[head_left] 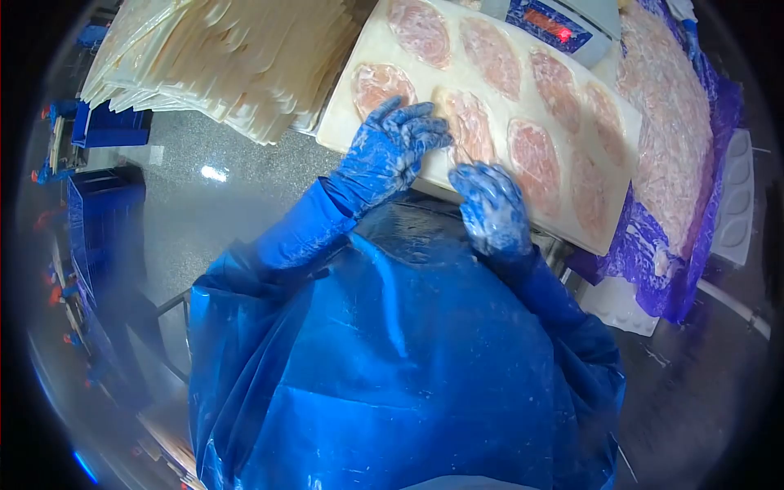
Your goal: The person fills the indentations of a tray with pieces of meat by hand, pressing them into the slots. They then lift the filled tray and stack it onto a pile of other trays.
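Several flat, oval portions of pale pink raw meat lie in rows on a white sheet [502, 110] atop a stack. My left hand [396, 143], in a wet blue glove, has its fingers apart, with the fingertips at the left edge of a middle meat portion [469, 122]. At that portion's lower end is my right hand [494, 208], also gloved and smeared with pale residue. Its fingers are bent and close together, and a thin strand shows by the fingertips. Another meat portion [382, 88] lies just above my left hand.
A tall pile of cream-coloured sheets [220, 61] stands at the upper left. Behind the meat sheet is a scale with a lit red display [547, 26]. At right, a large mass of raw meat [665, 122] rests on purple film [633, 237]. Blue bins [106, 220] stand at left.
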`<state>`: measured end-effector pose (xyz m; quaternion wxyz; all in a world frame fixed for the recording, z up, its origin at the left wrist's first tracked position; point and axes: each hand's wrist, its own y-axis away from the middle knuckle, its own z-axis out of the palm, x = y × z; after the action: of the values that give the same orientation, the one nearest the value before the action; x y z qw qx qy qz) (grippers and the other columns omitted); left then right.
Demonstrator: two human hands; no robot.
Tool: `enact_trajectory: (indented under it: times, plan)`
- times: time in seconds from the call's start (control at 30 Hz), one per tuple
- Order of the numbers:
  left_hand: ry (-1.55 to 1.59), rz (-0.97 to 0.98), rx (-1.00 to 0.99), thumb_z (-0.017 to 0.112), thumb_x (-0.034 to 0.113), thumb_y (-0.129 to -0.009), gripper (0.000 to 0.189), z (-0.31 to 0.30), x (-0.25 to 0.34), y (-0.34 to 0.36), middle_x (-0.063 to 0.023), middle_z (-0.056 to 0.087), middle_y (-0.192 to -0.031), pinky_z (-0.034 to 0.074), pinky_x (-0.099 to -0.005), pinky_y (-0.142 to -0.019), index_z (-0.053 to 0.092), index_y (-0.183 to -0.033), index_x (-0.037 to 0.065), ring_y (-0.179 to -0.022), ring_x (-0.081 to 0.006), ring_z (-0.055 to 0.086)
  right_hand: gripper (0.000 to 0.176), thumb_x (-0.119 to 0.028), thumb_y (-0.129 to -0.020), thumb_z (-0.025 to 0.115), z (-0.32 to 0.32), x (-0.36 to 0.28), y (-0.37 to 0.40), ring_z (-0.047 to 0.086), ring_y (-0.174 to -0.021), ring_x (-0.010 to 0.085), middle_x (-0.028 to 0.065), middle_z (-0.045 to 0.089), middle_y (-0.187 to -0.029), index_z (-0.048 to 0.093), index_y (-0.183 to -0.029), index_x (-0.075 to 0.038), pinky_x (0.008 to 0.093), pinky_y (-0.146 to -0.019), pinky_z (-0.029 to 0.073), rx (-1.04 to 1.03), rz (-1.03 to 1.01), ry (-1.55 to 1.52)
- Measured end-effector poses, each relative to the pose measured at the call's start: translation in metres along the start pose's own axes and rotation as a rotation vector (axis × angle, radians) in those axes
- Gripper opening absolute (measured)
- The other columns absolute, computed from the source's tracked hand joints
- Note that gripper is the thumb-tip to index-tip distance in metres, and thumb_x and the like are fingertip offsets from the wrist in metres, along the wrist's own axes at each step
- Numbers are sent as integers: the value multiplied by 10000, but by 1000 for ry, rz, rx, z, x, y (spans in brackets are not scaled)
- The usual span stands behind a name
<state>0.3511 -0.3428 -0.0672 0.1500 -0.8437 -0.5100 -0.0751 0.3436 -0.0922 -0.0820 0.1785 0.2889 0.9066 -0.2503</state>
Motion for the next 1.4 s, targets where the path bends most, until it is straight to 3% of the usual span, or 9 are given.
enact_trajectory:
  times: [0.13, 0.2, 0.33, 0.43, 0.53, 0.97, 1.07, 1.17, 1.4]
  plan:
    - [661, -88, 46, 577, 158, -901, 551, 18, -1, -14, -17, 519, -1495, 102, -439, -1272, 521, -1448, 198, -1474, -200, 348, 407, -134, -877, 649, -11, -2, 5, 550, -1272, 300, 115, 618, -1340, 659, -1281, -89, 457, -1101, 394, 53, 37, 65]
    - [-102, 138, -53, 557, 155, -922, 601, -1, 3, -34, -15, 428, -1574, 85, -444, -1272, 446, -1512, 188, -1509, -207, 286, 432, -137, -872, 656, 0, -10, -6, 539, -1283, 308, 126, 606, -1354, 647, -1301, -88, 462, -1107, 388, 3, 60, 66]
    - [-271, 209, -149, 535, 263, -964, 679, 4, -28, -43, -46, 261, -1660, 113, -464, -1266, 298, -1592, 161, -1544, -270, 189, 535, -131, -854, 670, -7, -12, 1, 475, -1353, 323, 145, 541, -1438, 585, -1380, -83, 482, -1157, 337, -118, 39, -2]
    - [-25, 150, 62, 491, 345, -1002, 673, -1, -2, -47, -78, 227, -1667, 118, -487, -1261, 254, -1602, 152, -1543, -295, 180, 630, -178, -850, 687, -8, -2, 17, 415, -1411, 322, 142, 456, -1529, 514, -1448, -78, 502, -1206, 263, -216, 1, 37]
    - [-86, 111, 45, 486, 421, -1008, 706, 24, 3, -60, -122, 219, -1662, 129, -488, -1254, 238, -1600, 127, -1531, -311, 207, 815, -313, -851, 700, -8, -4, 2, 277, -1500, 326, 141, 352, -1604, 355, -1552, -80, 504, -1241, 156, -134, 265, 242]
    - [-83, -117, 139, 483, 430, -1019, 669, 27, -3, -66, -135, 276, -1640, 157, -529, -1230, 279, -1591, 149, -1515, -325, 246, 674, -228, -893, 667, -19, -7, 8, 319, -1483, 340, 157, 412, -1562, 433, -1505, -71, 536, -1225, 189, -253, 148, 76]
    - [70, -81, 225, 516, 440, -999, 688, 46, 44, -71, -182, 321, -1606, 174, -542, -1222, 330, -1562, 93, -1493, -360, 282, 512, -265, -1010, 496, -31, 11, 33, 330, -1482, 321, 158, 459, -1538, 496, -1460, -21, 461, -1231, 191, 222, 281, -33]
    - [92, 16, 120, 505, 445, -1001, 706, 56, 72, -75, -194, 298, -1614, 171, -540, -1225, 310, -1566, 69, -1503, -366, 254, 488, -98, -957, 499, -46, 17, 40, 391, -1439, 368, 174, 492, -1503, 512, -1433, 9, 465, -1207, 268, 363, 370, -117]
    - [23, -39, 156, 516, 482, -986, 750, 43, 66, -91, -202, 273, -1623, 147, -537, -1227, 300, -1568, 60, -1515, -378, 222, 437, -160, -1014, 445, -67, 20, 42, 442, -1399, 364, 210, 539, -1442, 540, -1393, 34, 454, -1176, 313, 396, 398, -234]
